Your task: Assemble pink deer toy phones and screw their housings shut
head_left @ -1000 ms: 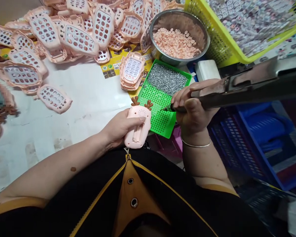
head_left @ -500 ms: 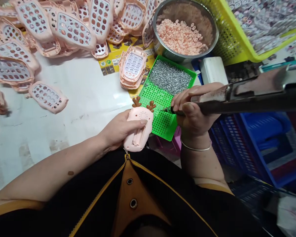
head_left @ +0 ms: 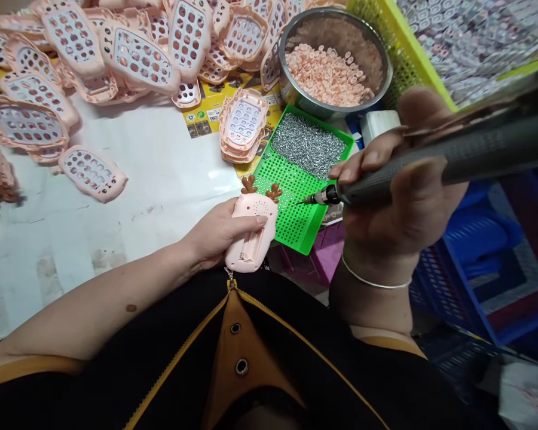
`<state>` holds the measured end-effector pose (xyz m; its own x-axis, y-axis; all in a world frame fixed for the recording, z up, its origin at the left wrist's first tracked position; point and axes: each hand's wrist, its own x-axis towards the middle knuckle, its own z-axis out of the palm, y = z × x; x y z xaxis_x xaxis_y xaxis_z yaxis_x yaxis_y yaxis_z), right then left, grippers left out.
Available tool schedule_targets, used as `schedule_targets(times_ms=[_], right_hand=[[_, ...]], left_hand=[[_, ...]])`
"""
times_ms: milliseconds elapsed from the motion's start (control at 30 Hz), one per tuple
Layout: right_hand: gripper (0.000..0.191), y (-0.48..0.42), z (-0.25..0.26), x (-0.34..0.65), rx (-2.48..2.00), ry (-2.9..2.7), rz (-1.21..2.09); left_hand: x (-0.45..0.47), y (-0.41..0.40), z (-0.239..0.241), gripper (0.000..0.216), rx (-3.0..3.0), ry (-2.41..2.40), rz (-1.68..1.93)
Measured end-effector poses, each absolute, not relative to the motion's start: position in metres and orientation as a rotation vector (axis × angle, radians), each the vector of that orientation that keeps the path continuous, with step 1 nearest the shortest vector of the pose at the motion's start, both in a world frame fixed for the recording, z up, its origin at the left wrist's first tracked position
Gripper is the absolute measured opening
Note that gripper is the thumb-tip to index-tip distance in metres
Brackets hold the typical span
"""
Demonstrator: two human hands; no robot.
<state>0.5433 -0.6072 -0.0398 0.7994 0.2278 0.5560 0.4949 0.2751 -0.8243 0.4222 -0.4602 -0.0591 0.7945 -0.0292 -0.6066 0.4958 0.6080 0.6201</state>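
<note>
A pink toy phone (head_left: 253,233) with brown antlers is gripped in my left hand (head_left: 219,233), thumb across its back. Its back faces up, showing speaker holes, screw holes and an uncovered battery slot. My right hand (head_left: 394,185) is wrapped round a dark electric screwdriver (head_left: 430,161). The screwdriver's thin bit points left, over the perforated part of a green tray (head_left: 291,224), apart from the phone. Small silver screws (head_left: 309,143) are heaped at the far end of that tray.
Stacked pink phone shells (head_left: 242,125) stand beside the tray, and more shells (head_left: 138,57) pile up at the back left. A steel bowl (head_left: 336,101) holds small pink parts. A yellow basket (head_left: 412,48) of parts is at back right; blue crates (head_left: 479,257) stand at right.
My right hand and the screwdriver have moved right and appear larger, closer to the camera. The bit is slightly lower over the tray. My left hand holds the phone almost unmoved.
</note>
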Motion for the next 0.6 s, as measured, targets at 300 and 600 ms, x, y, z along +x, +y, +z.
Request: schedule_targets(times_ms=[300, 600], right_hand=[[0.017, -0.6, 0.002, 0.51, -1.346, -0.779, -0.146], [0.015, -0.597, -0.013, 0.499, -1.316, -0.836, -0.145]], left_hand=[[0.424, -0.462, -0.056, 0.027, 0.883, 0.617, -0.329], [0.424, -0.465, -0.054, 0.024, 0.876, 0.604, -0.303]])
